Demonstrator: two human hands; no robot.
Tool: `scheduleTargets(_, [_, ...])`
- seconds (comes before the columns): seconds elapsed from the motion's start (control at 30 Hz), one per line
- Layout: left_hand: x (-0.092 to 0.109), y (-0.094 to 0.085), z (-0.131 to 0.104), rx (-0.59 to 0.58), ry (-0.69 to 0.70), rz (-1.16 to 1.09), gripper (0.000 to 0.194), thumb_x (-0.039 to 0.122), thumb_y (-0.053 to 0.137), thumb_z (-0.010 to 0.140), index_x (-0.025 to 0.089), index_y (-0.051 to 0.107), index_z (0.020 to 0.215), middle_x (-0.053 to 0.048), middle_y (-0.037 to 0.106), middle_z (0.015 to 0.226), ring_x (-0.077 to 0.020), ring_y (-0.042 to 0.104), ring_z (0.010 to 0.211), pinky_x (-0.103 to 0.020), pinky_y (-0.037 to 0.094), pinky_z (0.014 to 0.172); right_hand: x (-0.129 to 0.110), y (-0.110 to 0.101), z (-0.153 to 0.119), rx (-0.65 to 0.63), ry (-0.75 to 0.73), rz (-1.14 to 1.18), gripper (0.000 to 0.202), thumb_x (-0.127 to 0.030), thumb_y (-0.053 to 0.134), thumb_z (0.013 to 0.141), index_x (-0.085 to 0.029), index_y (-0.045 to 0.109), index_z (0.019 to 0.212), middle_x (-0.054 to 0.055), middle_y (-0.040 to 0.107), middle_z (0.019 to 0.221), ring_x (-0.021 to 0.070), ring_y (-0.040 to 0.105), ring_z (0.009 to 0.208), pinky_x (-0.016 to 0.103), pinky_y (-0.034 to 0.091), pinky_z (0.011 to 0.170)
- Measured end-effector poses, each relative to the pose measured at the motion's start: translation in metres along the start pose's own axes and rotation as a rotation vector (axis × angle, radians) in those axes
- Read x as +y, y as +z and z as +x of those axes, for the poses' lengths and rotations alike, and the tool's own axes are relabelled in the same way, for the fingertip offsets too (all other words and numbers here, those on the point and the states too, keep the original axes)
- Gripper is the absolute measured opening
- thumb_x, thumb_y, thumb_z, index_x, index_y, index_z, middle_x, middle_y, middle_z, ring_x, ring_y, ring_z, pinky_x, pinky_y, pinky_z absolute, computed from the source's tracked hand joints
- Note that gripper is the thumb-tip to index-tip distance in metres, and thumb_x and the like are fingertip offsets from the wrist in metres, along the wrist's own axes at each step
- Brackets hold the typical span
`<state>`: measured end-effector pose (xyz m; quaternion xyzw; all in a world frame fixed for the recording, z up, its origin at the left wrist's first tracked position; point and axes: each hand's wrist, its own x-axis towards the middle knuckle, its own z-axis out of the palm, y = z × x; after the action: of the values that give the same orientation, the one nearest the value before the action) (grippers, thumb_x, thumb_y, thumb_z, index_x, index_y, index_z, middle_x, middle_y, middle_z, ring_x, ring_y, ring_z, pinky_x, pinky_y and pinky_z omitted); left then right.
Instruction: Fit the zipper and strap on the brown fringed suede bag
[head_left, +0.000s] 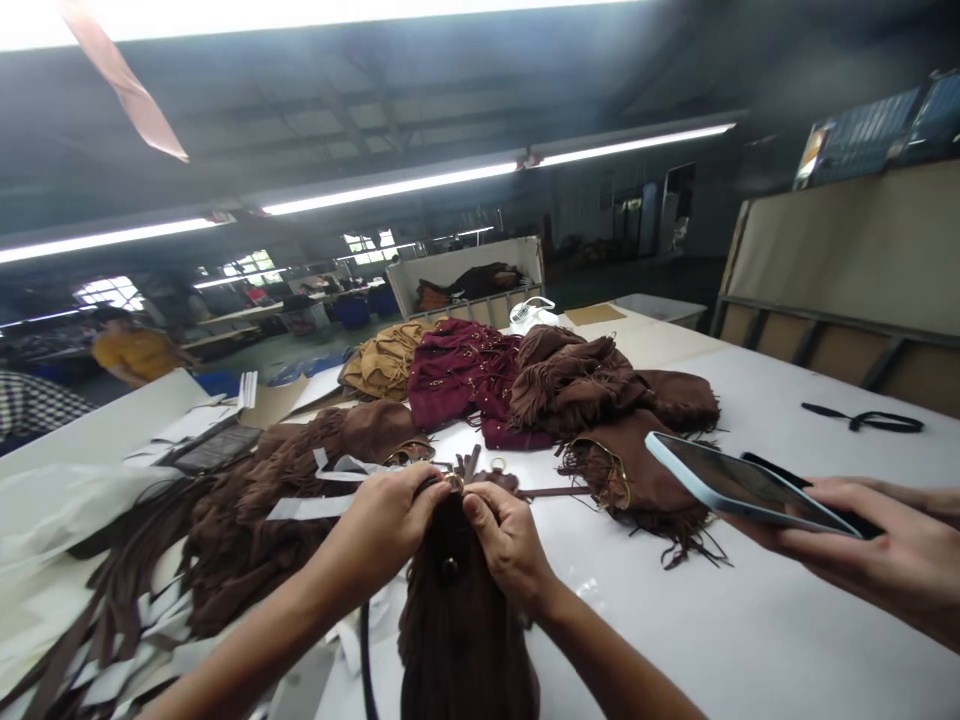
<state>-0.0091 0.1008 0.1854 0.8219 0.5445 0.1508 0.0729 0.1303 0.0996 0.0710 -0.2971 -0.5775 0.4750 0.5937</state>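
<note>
A dark brown fringed bag (465,620) hangs at the table's near edge, its top between my two hands. My left hand (397,510) pinches its upper left part, close to a small gold-coloured metal fitting (453,482). On the other side, my right hand (506,535) grips the upper right edge with thumb and fingers. Lower on the bag shows a round metal stud (449,567). Just beyond my fingers lie brown strap pieces and a metal ring (498,465). My fingers partly cover the fitting.
Brown (577,375), maroon (465,375) and tan (382,360) fringed bags lie across the white table (787,420). Brown strips (124,580) and white scraps are at left. At right, another person's hands (885,550) hold a phone (750,485). A black strap (885,422) lies farther right.
</note>
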Motion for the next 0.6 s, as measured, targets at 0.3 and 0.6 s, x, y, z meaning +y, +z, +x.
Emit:
scheduleTargets(0.3, [0.006, -0.018, 0.006, -0.487, -0.036, 0.143, 0.017, 0.017, 0.052, 0.077, 0.016, 0.061, 0.063, -0.001, 0.06, 0.056, -0.0143, 0.053, 0.052, -0.023, 0.031, 0.049, 0.001, -0.007, 0.001, -0.166, -0.087, -0.261, 0.032, -0.04, 0.048, 0.095, -0.016, 0.064, 0.081, -0.001, 0.055, 0.065, 0.0101, 0.048, 0.057, 0.022, 0.036, 0.056])
scheduleTargets(0.6, [0.004, -0.017, 0.015, -0.8, -0.18, -0.212, 0.005, 0.018, 0.056, 0.071, 0.018, 0.054, 0.066, 0.005, 0.053, 0.048, -0.0121, 0.049, 0.041, -0.02, 0.032, 0.04, 0.0, -0.01, -0.006, -0.318, 0.0, -0.187, 0.034, -0.042, 0.046, 0.096, -0.017, 0.053, 0.074, -0.003, 0.047, 0.065, 0.0099, 0.041, 0.06, 0.021, 0.034, 0.058])
